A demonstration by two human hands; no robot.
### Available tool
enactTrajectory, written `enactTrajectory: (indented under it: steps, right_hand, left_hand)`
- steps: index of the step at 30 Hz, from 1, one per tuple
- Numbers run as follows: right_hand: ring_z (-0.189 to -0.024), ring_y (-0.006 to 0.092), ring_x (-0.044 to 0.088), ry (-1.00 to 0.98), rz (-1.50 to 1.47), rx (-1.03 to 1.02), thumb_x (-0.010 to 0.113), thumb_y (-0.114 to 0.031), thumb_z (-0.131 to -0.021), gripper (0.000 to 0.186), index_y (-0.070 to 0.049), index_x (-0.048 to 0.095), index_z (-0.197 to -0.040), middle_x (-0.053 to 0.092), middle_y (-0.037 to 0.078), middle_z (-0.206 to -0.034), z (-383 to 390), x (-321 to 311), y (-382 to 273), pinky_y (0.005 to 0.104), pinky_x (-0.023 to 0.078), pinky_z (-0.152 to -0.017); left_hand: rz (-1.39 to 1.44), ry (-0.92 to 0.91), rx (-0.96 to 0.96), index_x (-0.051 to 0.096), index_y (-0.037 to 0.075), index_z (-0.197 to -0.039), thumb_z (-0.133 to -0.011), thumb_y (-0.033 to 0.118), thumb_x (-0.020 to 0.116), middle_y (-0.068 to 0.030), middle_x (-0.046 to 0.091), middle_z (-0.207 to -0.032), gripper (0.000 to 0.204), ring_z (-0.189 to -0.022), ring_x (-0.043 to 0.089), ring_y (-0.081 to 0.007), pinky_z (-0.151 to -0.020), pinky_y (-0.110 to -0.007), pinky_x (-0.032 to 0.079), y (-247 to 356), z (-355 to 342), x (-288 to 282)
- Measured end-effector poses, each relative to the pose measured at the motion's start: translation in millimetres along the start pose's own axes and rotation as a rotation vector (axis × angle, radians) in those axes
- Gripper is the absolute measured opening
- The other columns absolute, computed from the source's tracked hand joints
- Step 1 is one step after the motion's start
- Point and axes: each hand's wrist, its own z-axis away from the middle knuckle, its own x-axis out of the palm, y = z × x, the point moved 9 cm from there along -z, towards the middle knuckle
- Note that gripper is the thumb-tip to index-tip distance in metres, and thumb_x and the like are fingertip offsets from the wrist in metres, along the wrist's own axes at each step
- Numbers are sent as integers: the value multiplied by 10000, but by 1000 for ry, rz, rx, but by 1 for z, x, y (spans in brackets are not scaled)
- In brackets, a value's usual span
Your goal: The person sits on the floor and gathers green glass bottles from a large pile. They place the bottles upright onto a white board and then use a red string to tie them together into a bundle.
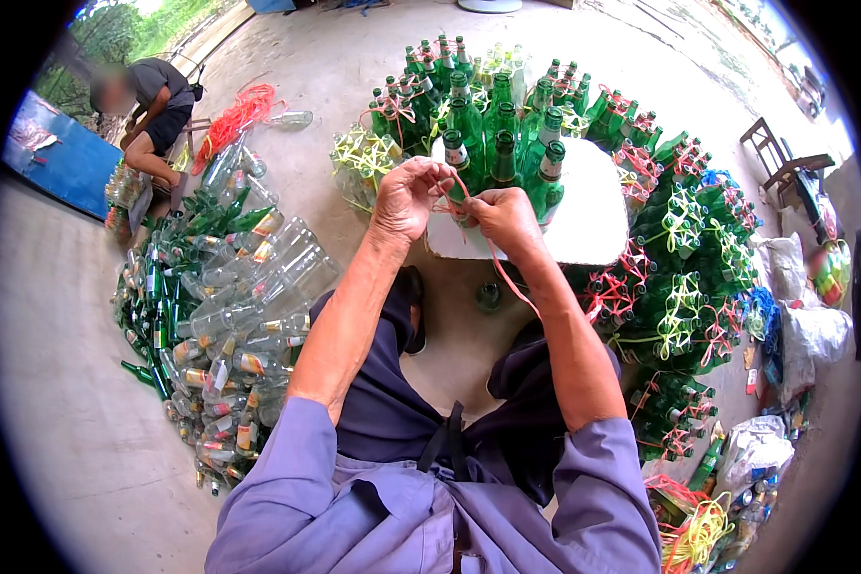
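A group of green glass bottles point(504, 158) stands upright on a small white-topped table point(593, 206) in front of me. At the near left bottle, my left hand point(409, 198) pinches a pink plastic strap point(503, 266) close to the neck. My right hand point(507, 220) is closed on the same strap just to the right, and its loose tail hangs down past my right forearm. Part of the strap loops between the two hands; my fingers hide how it passes around the bottles.
Strapped bundles of green bottles point(674, 230) curve around the table's far and right sides. Loose clear and green bottles point(249, 287) lie heaped at left. Beyond them a person point(158, 105) bends by pink straps point(234, 120). More straps point(689, 531) lie at lower right.
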Motion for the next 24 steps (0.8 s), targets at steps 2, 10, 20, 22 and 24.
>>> enactTrajectory:
  steps: [2, 10, 20, 22, 24]
  right_hand:
    - [-546, 135, 577, 22, -17, 18, 665, -220, -848, 251, 5, 752, -777, 654, 84, -607, -4, 7, 1, 300, 463, -558]
    - [-699, 401, 670, 91, 11, -37, 631, -217, -845, 270, 35, 712, -794, 634, 262, -690, -4, 19, -2, 453, 522, -696]
    - [-700, 457, 634, 43, 59, -74, 622, -221, -840, 299, 64, 674, -767, 564, 311, -682, 9, 17, -21, 478, 506, -686]
    - [-691, 459, 629, 49, 56, -82, 618, -222, -841, 303, 66, 671, -762, 561, 310, -676, 11, 16, -22, 478, 504, -680]
    - [-684, 459, 626, 60, 53, -91, 615, -222, -841, 305, 67, 668, -759, 558, 310, -672, 11, 14, -21, 478, 503, -677]
  left_hand:
    - [24, 42, 0, 702, 15, -913, -890, 213, 627, -111, 717, -942, 213, -916, 663, -223, -892, -385, 481, 4, 1, 4]
    - [-26, 76, 46, 657, 18, -1181, -877, 208, 615, -98, 645, -1254, 361, -1079, 608, -231, -957, -392, 453, 23, 5, 14]
    - [-840, 28, 197, 679, -14, -1143, -898, -36, 555, -89, 678, -1167, 276, -963, 677, -157, -864, -279, 546, 43, -10, 56]
    - [-987, 8, 204, 695, -4, -1095, -876, -28, 569, -92, 698, -1097, 254, -919, 685, -155, -833, -277, 555, 47, -15, 64]
    - [-1152, -16, 239, 708, 8, -1045, -841, -12, 593, -99, 712, -1035, 235, -859, 697, -163, -794, -288, 560, 50, -20, 76]
